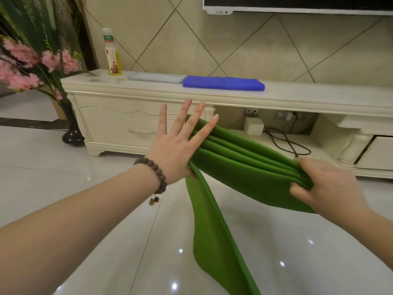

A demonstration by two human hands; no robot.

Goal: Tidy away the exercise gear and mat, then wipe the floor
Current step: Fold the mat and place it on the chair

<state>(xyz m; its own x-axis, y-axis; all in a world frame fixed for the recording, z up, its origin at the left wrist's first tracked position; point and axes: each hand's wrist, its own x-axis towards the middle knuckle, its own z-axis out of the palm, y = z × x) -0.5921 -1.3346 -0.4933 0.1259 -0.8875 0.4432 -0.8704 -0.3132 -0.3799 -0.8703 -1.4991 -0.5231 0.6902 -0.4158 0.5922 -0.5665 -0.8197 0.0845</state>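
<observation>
Green foam mat, folded layers, hands-held

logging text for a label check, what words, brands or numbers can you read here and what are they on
Bottle on the cabinet: printed label, too blurred to read.
TV: small marks on the lower frame, too small to read.
Green mat, blue cloth: no text visible.
Nothing can be read.

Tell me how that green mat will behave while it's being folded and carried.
Probably floppy: a loose tail of the green mat hangs limply to the floor. Likely light, since the right hand holds one end of the folded stack in a simple grip. The folds gape slightly under the flat left hand, so it may spring open.
</observation>
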